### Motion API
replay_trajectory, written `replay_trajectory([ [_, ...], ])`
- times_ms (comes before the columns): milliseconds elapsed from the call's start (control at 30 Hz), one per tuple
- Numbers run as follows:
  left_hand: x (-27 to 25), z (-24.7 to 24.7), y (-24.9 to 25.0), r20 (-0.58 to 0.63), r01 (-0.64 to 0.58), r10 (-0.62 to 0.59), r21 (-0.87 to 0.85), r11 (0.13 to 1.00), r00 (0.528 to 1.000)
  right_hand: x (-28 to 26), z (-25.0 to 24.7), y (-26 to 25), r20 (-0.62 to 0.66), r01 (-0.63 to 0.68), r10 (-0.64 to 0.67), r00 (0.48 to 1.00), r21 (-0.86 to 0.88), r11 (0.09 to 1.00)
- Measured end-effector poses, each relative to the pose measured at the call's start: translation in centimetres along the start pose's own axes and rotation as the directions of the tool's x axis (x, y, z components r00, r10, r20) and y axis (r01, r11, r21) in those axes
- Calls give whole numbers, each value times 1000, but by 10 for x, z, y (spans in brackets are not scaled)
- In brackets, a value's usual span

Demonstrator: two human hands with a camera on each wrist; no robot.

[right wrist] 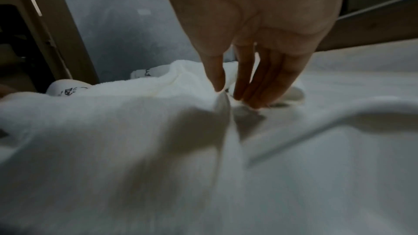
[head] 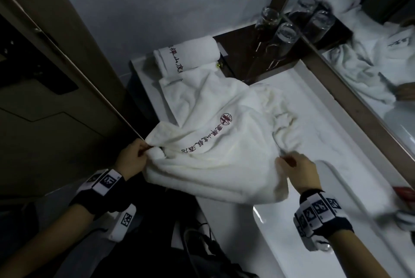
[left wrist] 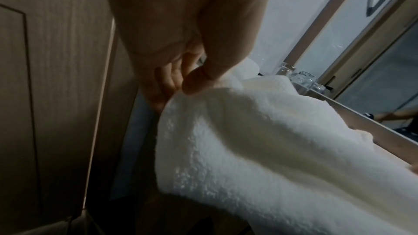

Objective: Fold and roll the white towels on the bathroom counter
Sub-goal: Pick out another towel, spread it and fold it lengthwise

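A white towel (head: 224,143) with a dark red embroidered logo lies rumpled on the white counter (head: 336,143), and its near part hangs over the front edge. My left hand (head: 149,149) pinches the towel's left corner between thumb and fingers, held just off the counter's edge; the left wrist view shows that hand (left wrist: 185,85) on the towel (left wrist: 248,140). My right hand (head: 285,161) is at the towel's right edge. In the right wrist view a raised fold of the towel (right wrist: 135,131) stands pinched between the thumb and straight fingers of that hand (right wrist: 228,92). A rolled white towel (head: 186,55) lies at the back left.
Upturned drinking glasses (head: 285,37) stand on a dark tray behind the towel. A mirror (head: 370,64) runs along the counter's right side. A sink basin (head: 280,228) lies near my right wrist, a red item (head: 404,192) at the far right. A wooden door (head: 45,98) is on the left.
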State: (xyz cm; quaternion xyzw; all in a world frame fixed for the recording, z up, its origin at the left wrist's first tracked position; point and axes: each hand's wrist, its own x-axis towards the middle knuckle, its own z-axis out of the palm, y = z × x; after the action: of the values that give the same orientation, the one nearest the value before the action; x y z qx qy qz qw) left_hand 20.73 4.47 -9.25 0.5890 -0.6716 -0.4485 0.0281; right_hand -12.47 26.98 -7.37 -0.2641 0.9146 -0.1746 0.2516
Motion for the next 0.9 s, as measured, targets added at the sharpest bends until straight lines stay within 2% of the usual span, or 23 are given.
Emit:
replay_trajectory([
  [100, 8, -3, 8, 29, -27, 30, -95, 995, 999, 11, -2, -33, -147, 167, -165, 975, 4, 986],
  [167, 14, -4, 15, 51, 19, -10, -175, 984, 999, 17, 6, -68, -157, 320, -316, 936, 1, 947],
  [233, 16, -2, 25, 95, 76, -50, -290, 954, 994, 20, 20, -107, -48, 482, -480, 876, 56, 874],
  [300, 13, 3, 36, 140, 48, 3, -362, 931, 990, 17, 37, -146, 147, 568, -588, 796, 155, 808],
  [333, 10, 7, 41, 153, 2, 61, -379, 925, 986, 14, 48, -161, 254, 619, -635, 730, 149, 771],
  [367, 7, 9, 47, 153, -57, 123, -379, 924, 980, 10, 58, -175, 357, 683, -664, 657, 93, 725],
  [400, 5, 10, 53, 146, -119, 185, -373, 920, 972, 7, 69, -185, 451, 723, -654, 608, 28, 691],
  [433, 6, 9, 58, 152, -175, 245, -372, 912, 957, 5, 77, -193, 519, 726, -609, 600, -35, 687],
  [500, 10, 6, 68, 199, -210, 311, -408, 889, 929, 10, 86, -200, 541, 676, -523, 658, -119, 727],
  [567, 16, -1, 70, 205, -231, 325, -379, 896, 923, 21, 82, -198, 455, 620, -524, 720, -84, 780],
  [633, 21, -7, 62, 147, -284, 316, -202, 937, 937, 35, 66, -189, 263, 548, -551, 792, 92, 831],
  [700, 21, -9, 50, 100, -274, 275, -22, 961, 956, 48, 46, -178, 14, 503, -526, 851, 267, 822],
  [800, 10, 0, 34, 142, -173, 171, 4, 985, 975, 65, 19, -170, -173, 487, -457, 873, 379, 787],
  [900, 3, 14, 27, 143, -171, 169, 1, 985, 975, 72, 5, -169, -206, 510, -469, 859, 425, 747],
])
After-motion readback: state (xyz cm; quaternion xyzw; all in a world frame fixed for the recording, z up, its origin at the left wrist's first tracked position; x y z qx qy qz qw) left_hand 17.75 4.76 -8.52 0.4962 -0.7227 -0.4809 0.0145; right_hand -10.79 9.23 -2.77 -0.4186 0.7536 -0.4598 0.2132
